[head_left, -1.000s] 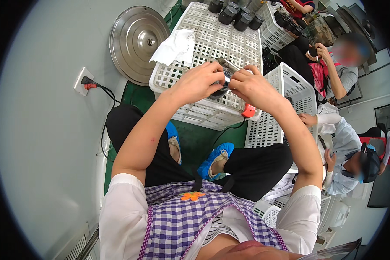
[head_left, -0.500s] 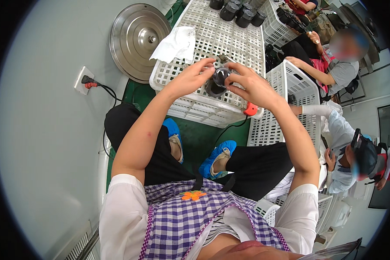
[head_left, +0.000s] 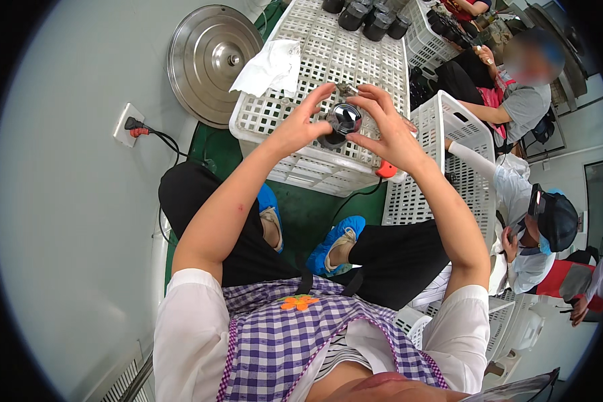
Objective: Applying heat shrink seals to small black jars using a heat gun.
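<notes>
A small clear jar point(head_left: 331, 140) with dark contents stands on an upturned white plastic crate point(head_left: 261, 137), between my two hands. Over its top is a round, shiny clear lid point(head_left: 346, 116), tilted toward me. The thumb and index finger of my right hand point(head_left: 387, 130) curve around the lid's right side. My left hand point(head_left: 301, 124) is at the jar's left, its thumb touching near the lid's edge and its fingers spread apart. Just beyond the lid lies a small crumpled dark scrap point(head_left: 345, 88), partly hidden by my fingers.
A white paper sheet point(head_left: 271, 67) lies on the crate's left side. Several dark-filled jars point(head_left: 377, 27) stand at its far end. A red device point(head_left: 386, 169) with a black cord hangs at the near right corner. A round metal lid point(head_left: 211, 67) leans on the wall. Co-workers sit at right.
The lid has moved slightly to the right and now shows bright reflections. My left thumb has come in against the jar's side. A co-worker at right has shifted.
</notes>
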{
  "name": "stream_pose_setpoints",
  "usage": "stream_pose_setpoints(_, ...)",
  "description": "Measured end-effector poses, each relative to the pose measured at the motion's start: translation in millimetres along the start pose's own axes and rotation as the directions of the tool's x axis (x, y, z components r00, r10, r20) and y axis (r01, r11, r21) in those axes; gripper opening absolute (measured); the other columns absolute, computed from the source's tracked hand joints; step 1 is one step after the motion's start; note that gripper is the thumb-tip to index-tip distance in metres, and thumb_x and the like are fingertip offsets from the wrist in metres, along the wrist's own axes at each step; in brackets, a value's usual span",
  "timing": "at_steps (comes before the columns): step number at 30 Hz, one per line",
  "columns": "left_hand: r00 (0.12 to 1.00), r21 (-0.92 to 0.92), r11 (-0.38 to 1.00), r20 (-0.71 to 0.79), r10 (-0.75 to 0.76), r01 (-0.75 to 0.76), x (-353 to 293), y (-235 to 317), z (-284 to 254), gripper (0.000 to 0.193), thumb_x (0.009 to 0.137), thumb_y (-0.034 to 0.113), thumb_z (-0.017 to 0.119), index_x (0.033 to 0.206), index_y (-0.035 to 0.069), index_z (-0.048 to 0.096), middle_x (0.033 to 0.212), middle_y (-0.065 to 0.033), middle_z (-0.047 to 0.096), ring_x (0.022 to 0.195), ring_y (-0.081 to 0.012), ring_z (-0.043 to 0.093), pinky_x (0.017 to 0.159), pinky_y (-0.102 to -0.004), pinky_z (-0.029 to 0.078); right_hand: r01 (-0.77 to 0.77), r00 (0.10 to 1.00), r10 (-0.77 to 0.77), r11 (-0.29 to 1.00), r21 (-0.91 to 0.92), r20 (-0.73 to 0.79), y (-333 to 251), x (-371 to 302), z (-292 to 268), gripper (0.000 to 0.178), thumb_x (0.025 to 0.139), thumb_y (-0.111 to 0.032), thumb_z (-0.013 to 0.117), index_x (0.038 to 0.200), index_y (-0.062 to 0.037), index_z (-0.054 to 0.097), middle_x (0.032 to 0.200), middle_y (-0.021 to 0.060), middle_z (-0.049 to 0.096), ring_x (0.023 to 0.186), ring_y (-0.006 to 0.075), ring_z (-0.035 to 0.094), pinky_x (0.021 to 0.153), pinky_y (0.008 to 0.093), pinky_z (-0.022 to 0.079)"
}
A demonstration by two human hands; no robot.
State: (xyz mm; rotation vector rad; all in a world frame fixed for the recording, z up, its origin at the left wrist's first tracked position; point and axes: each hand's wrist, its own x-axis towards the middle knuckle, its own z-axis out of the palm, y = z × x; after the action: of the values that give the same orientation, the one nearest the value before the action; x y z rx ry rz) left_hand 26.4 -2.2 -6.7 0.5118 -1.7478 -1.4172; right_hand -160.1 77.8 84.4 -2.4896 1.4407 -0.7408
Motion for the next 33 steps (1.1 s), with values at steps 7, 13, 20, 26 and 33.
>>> stream_pose_setpoints(7, 0.994, 0.044, 0.997, 0.085, -0.062, 0.058, 2.8, 17.3, 19.2, 0.089, 0.071, 0.017, 0.078, 0.143, 0.008, 0.027, 0.135, -0.0131, 0.045, 0.128, -0.0241, 0.041, 0.106, -0.0358, 0.031, -0.112, 0.986, 0.125, 0.988, 0.111, -0.115, 3.5, -17.6, 12.4, 0.059, 0.081, -0.008, 0.065, 0.134, -0.0102, 0.039, 0.137, 0.0157, 0.031, 0.117, 0.0344, 0.047, 0.093, 0.0387, 0.045)
stream_pose_setpoints(13, 1.000, 0.220, 0.976, 0.031, 0.002, -0.008, 0.2, 1.9, 21.3, 0.088, 0.067, 0.021, 0.080, 0.139, 0.005, 0.031, 0.122, -0.0180, 0.054, 0.113, -0.0320, 0.054, 0.096, -0.0363, 0.042, -0.177, 0.974, 0.205, 0.956, 0.236, -0.098, 4.5, -36.1, 18.0, 0.058, 0.084, -0.002, 0.059, 0.137, -0.0073, 0.035, 0.134, 0.0157, 0.038, 0.115, 0.0284, 0.050, 0.092, 0.0372, 0.045)
stream_pose_setpoints(20, 0.997, 0.303, 0.951, -0.020, 0.069, -0.060, 8.3, 6.5, 32.9, 0.106, 0.065, 0.022, 0.084, 0.145, 0.007, 0.016, 0.129, -0.0155, 0.047, 0.115, -0.0280, 0.051, 0.099, -0.0371, 0.040, -0.265, 0.919, 0.347, 0.896, 0.357, -0.189, 11.5, -49.2, 40.8, 0.059, 0.089, -0.004, 0.052, 0.142, -0.0072, 0.026, 0.130, 0.0199, 0.048, 0.116, 0.0293, 0.052, 0.095, 0.0393, 0.043)
stream_pose_setpoints(26, 0.997, 0.139, 0.990, -0.073, -0.027, 0.037, 6.7, -7.0, 40.1, 0.095, 0.069, 0.018, 0.080, 0.142, 0.008, 0.021, 0.115, -0.0148, 0.053, 0.101, -0.0216, 0.059, 0.087, -0.0313, 0.048, -0.353, 0.826, 0.520, 0.778, 0.519, -0.218, 2.1, -66.1, 36.4, 0.056, 0.091, -0.006, 0.050, 0.142, -0.0076, 0.026, 0.122, 0.0185, 0.053, 0.111, 0.0255, 0.055, 0.093, 0.0356, 0.044)
stream_pose_setpoints(33, 0.990, 0.035, 0.989, -0.023, -0.140, 0.141, 3.9, -20.2, 40.5, 0.094, 0.068, 0.015, 0.081, 0.142, 0.008, 0.022, 0.114, -0.0129, 0.055, 0.101, -0.0204, 0.060, 0.087, -0.0321, 0.049, -0.581, 0.431, 0.826, 0.563, 0.588, -0.364, 49.5, -117.7, 29.1, 0.055, 0.085, -0.024, 0.067, 0.123, 0.0070, 0.042, 0.100, 0.0134, 0.059, 0.088, 0.0160, 0.059, 0.074, 0.0279, 0.049)
